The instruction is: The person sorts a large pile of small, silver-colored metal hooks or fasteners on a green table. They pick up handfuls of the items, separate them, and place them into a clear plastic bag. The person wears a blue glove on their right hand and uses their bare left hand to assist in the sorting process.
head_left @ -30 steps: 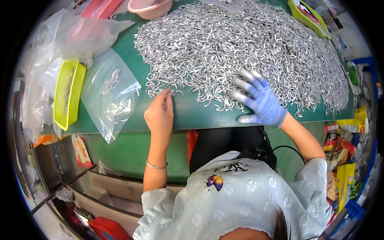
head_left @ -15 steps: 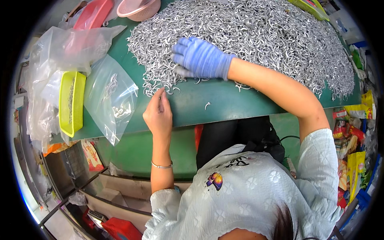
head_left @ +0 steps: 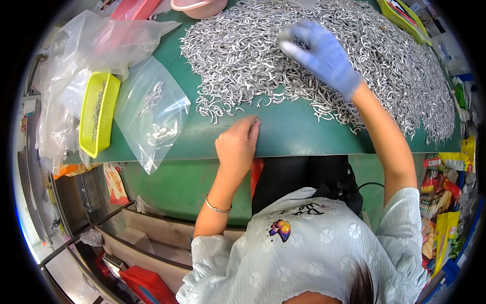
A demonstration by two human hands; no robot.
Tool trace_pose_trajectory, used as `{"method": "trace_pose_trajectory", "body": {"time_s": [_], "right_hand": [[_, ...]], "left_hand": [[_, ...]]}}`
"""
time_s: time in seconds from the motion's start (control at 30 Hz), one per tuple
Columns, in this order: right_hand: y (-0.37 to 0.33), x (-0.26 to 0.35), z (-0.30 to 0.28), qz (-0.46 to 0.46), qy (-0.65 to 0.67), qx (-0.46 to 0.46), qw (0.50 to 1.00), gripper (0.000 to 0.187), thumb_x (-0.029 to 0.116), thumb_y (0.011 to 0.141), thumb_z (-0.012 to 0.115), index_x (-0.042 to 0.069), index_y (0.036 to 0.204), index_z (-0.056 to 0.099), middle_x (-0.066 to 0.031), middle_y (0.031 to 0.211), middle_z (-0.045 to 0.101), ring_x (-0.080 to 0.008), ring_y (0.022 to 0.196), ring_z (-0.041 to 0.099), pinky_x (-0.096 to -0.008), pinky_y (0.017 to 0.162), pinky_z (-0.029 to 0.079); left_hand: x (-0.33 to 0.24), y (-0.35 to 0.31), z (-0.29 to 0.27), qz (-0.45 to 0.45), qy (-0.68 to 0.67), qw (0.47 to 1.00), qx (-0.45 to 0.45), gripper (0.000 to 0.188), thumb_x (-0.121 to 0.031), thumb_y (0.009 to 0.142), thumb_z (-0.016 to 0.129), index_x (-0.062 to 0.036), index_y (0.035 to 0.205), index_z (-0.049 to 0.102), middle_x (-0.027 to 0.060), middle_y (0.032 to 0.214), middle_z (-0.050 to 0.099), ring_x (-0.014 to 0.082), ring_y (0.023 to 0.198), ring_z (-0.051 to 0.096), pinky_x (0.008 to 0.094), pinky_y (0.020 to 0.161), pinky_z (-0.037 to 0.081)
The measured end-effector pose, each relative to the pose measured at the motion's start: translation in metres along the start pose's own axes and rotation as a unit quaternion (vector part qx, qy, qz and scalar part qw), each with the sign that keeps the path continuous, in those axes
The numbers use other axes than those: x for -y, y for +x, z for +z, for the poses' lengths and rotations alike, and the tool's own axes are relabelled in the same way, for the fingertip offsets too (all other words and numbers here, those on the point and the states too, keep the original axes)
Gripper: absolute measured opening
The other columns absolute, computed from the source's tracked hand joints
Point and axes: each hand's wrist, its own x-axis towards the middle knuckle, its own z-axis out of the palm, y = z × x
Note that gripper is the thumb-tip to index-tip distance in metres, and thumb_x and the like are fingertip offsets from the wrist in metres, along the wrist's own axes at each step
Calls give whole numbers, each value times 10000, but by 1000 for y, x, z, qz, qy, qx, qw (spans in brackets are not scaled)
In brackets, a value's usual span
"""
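Observation:
A broad heap of small silver curved metal pieces (head_left: pixel 243 55) is spread over the green table (head_left: pixel 298 129). My bare left hand (head_left: pixel 237 144) is low over the table's near edge, its thumb and fingers pinched together. A small curved metal piece (head_left: pixel 256 120) shows at its fingertips, partly hidden. Above the middle of the heap is my right hand (head_left: pixel 324 58), in a blue knitted glove and smeared by motion. Its thumb stands apart from its bent fingers, and I see nothing held between them.
Left of the heap lie a clear plastic bag (head_left: pixel 154 119) with some pieces in it, a yellow basket (head_left: pixel 105 131) and crumpled plastic bags (head_left: pixel 61 114). A pink bowl (head_left: pixel 202 9) stands at the back. Another yellow basket (head_left: pixel 417 31) is at the far right.
My left hand has moved right, to where a single piece lay on the table. My right hand has swung right and away from me, up over the heap. The view has shifted slightly.

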Motion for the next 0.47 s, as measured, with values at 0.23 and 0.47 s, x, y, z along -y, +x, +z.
{"method": "trace_pose_trajectory", "body": {"time_s": [0.23,0.47], "right_hand": [[-62,28,44,-32,-149,81,985,686,464,838,640,157,1418,441,-196,1449,391,-400,1369,324,-518,1152,194],[-95,39,37,-104,-127,165,973,636,405,791,658,137,1348,509,-155,1481,351,-408,1399,259,-527,1158,210]], "left_hand": [[14,11,-8,-75,53,996,-20,180,-103,827,711,-101,1004,675,93,643,607,285,487,553,384,474,430],[24,10,-4,-79,49,994,-54,211,-99,818,724,-102,1023,674,73,580,549,229,453,513,363,456,404]]}}
